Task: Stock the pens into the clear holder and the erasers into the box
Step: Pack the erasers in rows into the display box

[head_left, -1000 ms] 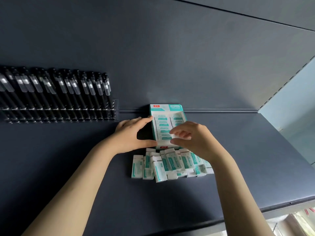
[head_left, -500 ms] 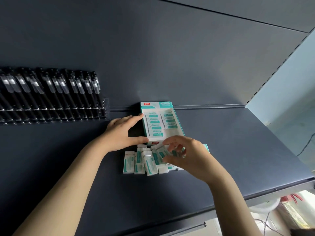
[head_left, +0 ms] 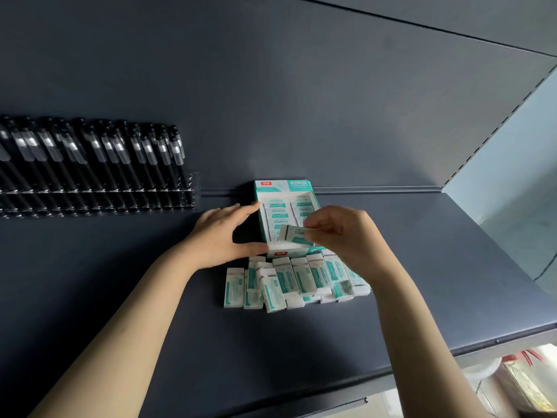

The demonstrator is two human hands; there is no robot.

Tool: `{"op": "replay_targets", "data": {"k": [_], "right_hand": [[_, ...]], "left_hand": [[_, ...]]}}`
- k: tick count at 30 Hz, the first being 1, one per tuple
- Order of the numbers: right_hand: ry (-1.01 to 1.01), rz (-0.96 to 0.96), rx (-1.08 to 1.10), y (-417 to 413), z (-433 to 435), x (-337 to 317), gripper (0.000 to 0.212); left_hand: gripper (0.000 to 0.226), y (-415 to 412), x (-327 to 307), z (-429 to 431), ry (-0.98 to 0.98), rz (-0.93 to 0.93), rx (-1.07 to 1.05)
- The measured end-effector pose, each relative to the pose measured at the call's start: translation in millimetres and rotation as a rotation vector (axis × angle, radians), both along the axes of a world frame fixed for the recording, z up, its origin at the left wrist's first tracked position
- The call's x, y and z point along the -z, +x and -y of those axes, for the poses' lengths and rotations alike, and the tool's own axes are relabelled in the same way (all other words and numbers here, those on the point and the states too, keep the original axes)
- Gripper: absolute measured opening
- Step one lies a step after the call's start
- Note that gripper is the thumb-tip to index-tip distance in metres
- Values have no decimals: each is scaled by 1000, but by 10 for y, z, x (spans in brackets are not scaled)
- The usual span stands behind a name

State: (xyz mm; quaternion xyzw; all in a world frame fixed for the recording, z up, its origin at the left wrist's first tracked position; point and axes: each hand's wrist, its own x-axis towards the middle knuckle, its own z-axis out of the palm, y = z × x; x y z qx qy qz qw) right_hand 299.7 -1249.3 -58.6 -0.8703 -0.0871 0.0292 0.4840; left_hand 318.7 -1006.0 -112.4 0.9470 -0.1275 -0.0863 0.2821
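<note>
lifting clear of the loose erasers [head_left: 289, 280] at the lower middle of the frame, the right hand [head_left: 340, 236] now sits over the near end of the box [head_left: 283, 184]; half a second ago it was down in that pile. its thumb and fingertips are pinched on a single eraser [head_left: 291, 233], held crosswise just above the box's open front section. the left hand [head_left: 223, 236] has not shifted: its fingers lie straight along the box's left wall and the thumb presses its near corner, so it braces the box rather than curling round it.

the far rows of the box are already filled with erasers lying flat, and a bare patch shows at the near left, which is probably where this one goes. one more pick has thus been made and the placing is not yet done. many erasers remain heaped on the dark shelf [head_left: 391, 282] just in front of the box, so a good number of such trips are likely left.

at the left of the frame the pens [head_left: 90, 158] stand in rows in the clear holder [head_left: 194, 188], well apart from both hands; that half of the job looks finished.
</note>
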Motion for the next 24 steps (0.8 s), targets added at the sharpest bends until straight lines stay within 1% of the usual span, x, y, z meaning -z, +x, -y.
{"op": "replay_targets", "data": {"k": [1,5,9,13,16,19,22,24], "right_hand": [[-22,2,-3,57,-7,11,19],[-129,-15,-41,210,-62,77,16],[-161,-88,-80,280,-109,149,17],[-241,-102,-122,282,-134,192,16],[-338,-66,-154,266,-160,180,14],[-337,-82,-153,259,-155,179,18],[-315,-117,-137,263,-129,179,24],[-280,-140,-123,261,-112,158,21]], "left_hand": [[118,7,8,-4,-4,5,3],[108,15,13,-8,-5,-30,-13],[100,35,25,-6,4,-47,-17],[103,66,76,-30,-3,-62,-17],[106,82,104,-39,-3,-72,-22],[103,59,57,-22,-6,-90,-27],[91,20,-35,19,4,-110,-31],[90,16,-51,21,3,-113,-38]]}}
